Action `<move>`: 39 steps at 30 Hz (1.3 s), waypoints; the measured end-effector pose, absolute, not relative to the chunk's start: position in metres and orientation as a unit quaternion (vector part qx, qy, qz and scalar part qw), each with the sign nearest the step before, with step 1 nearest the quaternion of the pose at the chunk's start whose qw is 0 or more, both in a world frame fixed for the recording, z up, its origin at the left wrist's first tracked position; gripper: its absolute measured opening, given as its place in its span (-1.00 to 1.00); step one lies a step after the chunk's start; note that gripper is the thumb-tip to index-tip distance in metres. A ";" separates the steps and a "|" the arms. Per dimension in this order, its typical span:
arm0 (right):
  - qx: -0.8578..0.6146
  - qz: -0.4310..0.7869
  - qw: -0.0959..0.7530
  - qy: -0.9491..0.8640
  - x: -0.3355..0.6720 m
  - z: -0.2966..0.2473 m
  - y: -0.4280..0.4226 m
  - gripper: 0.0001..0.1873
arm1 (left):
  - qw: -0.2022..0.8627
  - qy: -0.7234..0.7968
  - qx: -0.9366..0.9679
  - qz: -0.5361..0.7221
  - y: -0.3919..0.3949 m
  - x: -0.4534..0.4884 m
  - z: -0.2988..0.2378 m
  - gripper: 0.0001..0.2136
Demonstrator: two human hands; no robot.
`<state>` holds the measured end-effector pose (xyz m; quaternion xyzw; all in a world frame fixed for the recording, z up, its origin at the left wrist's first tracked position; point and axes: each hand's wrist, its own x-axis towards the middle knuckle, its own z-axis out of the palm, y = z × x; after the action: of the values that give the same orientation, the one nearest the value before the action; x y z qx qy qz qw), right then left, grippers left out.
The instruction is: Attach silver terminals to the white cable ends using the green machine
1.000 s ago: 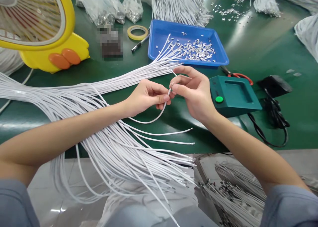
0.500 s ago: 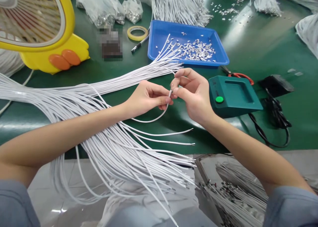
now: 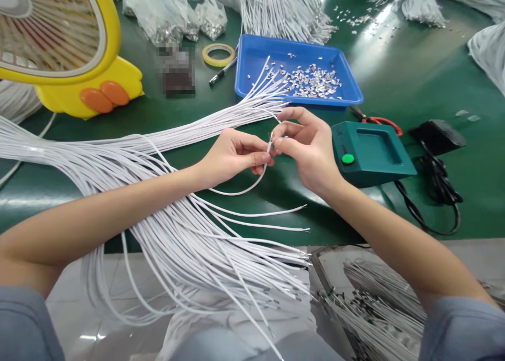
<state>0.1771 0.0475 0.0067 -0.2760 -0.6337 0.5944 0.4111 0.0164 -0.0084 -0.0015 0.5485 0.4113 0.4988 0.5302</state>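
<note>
My left hand [image 3: 240, 156] is closed in a pinch on one white cable [image 3: 258, 183] just below its stripped end. The thumb and index finger of my right hand [image 3: 305, 145] are pinched together at that end, where fine bare wires stick up. A small metallic glint shows between the fingertips, too small to make out. Under my left forearm spreads a bundle of white cables [image 3: 205, 245], their stripped ends fanned out over the table's near edge. More cable ends [image 3: 260, 98] reach from the left to the blue tray [image 3: 272, 44], which contains many small metal pieces [image 3: 313, 81].
A yellow fan [image 3: 112, 29] stands at the left. Tape [image 3: 218, 63], a pen [image 3: 223, 70] and bags of metal parts [image 3: 211, 19] lie farther back. Right of my hands sit a green device [image 3: 371, 153], red-handled pliers [image 3: 384, 121] and a black adapter [image 3: 438, 136] with its cord.
My right fingers have shifted very slightly at the cable end, and a little more of its bare wires shows. Both hands otherwise keep their place.
</note>
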 end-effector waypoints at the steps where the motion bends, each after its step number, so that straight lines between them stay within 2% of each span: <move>1: -0.278 0.591 0.413 -0.635 0.177 0.006 0.049 -0.74 | 0.531 0.412 0.548 0.497 -0.008 0.016 -0.002 -0.75; 5: -0.281 0.576 0.434 -0.633 0.179 0.005 0.052 -0.83 | 0.534 0.413 0.542 0.500 -0.007 0.014 -0.004 -0.77; 11: -0.252 0.573 0.427 -0.653 0.178 0.002 0.049 -0.72 | 0.525 0.402 0.557 0.502 -0.007 0.013 -0.003 -0.74; 18: -0.244 0.551 0.434 -0.669 0.177 0.000 0.052 -0.78 | 0.517 0.408 0.555 0.508 -0.006 0.014 -0.003 -0.70; 24: -0.272 0.451 0.486 -0.698 0.177 -0.004 0.054 -0.83 | 0.507 0.420 0.517 0.546 -0.005 0.014 -0.004 -0.70; 27: -0.265 0.416 0.491 -0.718 0.179 -0.005 0.051 -0.78 | 0.508 0.422 0.510 0.551 -0.004 0.015 -0.003 -0.67; 39: -0.241 0.461 0.457 -0.722 0.181 -0.003 0.047 -0.69 | 0.508 0.454 0.508 0.527 -0.005 0.016 -0.001 -0.71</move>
<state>0.1808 0.0473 -0.0032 -0.2408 -0.7219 0.4608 0.4566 0.0165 -0.0048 -0.0014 0.5077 0.4539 0.5272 0.5083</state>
